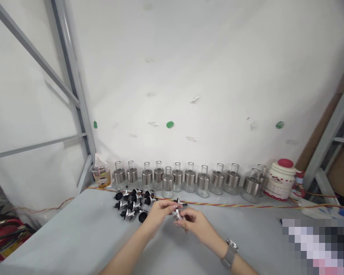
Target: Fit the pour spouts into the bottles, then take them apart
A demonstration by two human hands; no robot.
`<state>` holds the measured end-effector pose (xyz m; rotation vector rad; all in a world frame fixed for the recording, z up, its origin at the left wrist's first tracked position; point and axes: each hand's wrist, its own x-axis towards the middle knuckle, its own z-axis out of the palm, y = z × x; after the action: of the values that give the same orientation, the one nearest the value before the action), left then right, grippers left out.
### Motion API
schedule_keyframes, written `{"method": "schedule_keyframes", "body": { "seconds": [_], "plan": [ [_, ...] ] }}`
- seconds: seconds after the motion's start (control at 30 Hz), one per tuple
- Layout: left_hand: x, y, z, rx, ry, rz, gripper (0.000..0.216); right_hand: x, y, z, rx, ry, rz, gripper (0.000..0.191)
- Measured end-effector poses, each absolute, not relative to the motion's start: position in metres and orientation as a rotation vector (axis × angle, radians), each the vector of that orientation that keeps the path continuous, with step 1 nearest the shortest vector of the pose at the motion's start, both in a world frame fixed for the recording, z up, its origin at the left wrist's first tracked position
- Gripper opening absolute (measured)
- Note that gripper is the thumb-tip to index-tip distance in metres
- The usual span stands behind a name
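Note:
Both my hands meet over the grey table (pixel 83 233), pinching one small metal spout cap (pixel 178 209) with a black tip. My left hand (pixel 159 213) grips it from the left with fingers closed. My right hand (pixel 193 221), with a watch on its wrist, holds it from the right and below. A heap of several similar black-and-metal spout caps (pixel 133 204) lies just left of my hands. Behind them, a row of several glass bottles with metal collars (pixel 189 179) stands along the wall.
A plastic cup with tissue (pixel 101 173) sits at the row's left end and a white jar with a red lid (pixel 281 179) at its right. A red-yellow twisted cable (pixel 232 205) runs across the table. A grey metal frame (pixel 77 107) stands on the left.

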<state>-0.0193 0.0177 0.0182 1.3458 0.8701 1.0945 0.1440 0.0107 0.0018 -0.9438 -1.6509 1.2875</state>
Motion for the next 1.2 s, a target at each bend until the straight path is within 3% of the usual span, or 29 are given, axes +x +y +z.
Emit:
{"method": "schedule_keyframes", "body": {
  "seconds": [0.3,0.67,1.2],
  "plan": [
    [-0.019,0.012,0.029,1.454,0.862,1.058,0.037,0.145,0.013,0.000,-0.974,-1.588,1.350,0.029],
    [-0.019,0.015,0.027,1.549,0.928,1.064,0.031,0.148,0.011,0.008,-1.040,-1.579,1.380,0.033],
    [-0.017,0.013,0.023,1.392,0.885,1.091,0.028,0.149,0.014,0.001,-1.060,-1.649,1.205,0.028]
  ]
}}
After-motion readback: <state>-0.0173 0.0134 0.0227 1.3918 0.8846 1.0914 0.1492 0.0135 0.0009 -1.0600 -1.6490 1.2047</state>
